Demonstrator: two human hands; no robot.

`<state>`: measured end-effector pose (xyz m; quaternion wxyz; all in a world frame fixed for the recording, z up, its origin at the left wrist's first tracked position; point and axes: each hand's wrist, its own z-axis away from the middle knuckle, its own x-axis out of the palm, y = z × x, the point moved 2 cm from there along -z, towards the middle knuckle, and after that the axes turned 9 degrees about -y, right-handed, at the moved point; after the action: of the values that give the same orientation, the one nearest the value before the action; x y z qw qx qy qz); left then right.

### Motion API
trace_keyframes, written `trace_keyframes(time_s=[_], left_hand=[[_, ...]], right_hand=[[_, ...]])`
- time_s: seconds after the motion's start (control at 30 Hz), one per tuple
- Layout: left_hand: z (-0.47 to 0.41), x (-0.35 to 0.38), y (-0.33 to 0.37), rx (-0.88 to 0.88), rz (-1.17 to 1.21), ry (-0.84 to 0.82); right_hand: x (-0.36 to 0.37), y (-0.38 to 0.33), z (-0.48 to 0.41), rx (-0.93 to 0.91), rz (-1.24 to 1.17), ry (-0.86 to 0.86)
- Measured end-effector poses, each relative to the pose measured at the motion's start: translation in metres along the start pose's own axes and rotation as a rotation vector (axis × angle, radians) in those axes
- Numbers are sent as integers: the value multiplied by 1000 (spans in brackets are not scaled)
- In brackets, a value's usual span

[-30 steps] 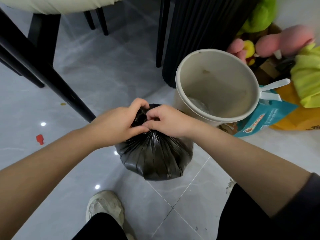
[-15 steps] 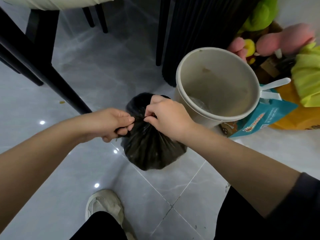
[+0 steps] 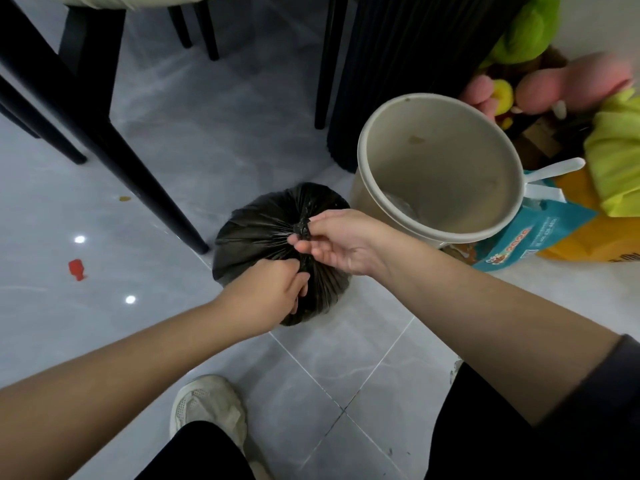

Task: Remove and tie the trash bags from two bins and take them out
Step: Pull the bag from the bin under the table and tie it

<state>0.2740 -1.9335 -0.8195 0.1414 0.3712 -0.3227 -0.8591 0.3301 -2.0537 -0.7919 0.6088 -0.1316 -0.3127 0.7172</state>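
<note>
A full black trash bag (image 3: 256,233) sits on the grey tiled floor, its top gathered into a tight knot. My right hand (image 3: 341,242) pinches the knot between thumb and fingertips. My left hand (image 3: 273,294) grips the bunched plastic just below the knot, on the near side of the bag. Right of the bag stands a round beige bin (image 3: 440,168), tilted toward me, without a liner; a bit of clear plastic lies at its bottom.
Black chair legs (image 3: 138,174) slant down just left of the bag. A dark ribbed column (image 3: 398,64) stands behind the bin. Plush toys (image 3: 554,81), a teal bag (image 3: 540,233) and a yellow box crowd the right. My shoe (image 3: 207,410) is below; a red scrap (image 3: 77,268) lies at left.
My hands have pulled apart along the bag's neck: the right now pinches a small tight knot, the left has dropped below it. The bag's top is drawn tighter than before.
</note>
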Motion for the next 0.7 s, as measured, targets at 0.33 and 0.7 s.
trace_keyframes(time_s=[0.33, 0.7], left_hand=[[-16, -75, -8, 98, 303, 321], [-35, -83, 11, -38, 721, -238]], right_hand=[[-8, -7, 22, -592, 1346, -20], [-15, -6, 35, -1093, 1659, -157]])
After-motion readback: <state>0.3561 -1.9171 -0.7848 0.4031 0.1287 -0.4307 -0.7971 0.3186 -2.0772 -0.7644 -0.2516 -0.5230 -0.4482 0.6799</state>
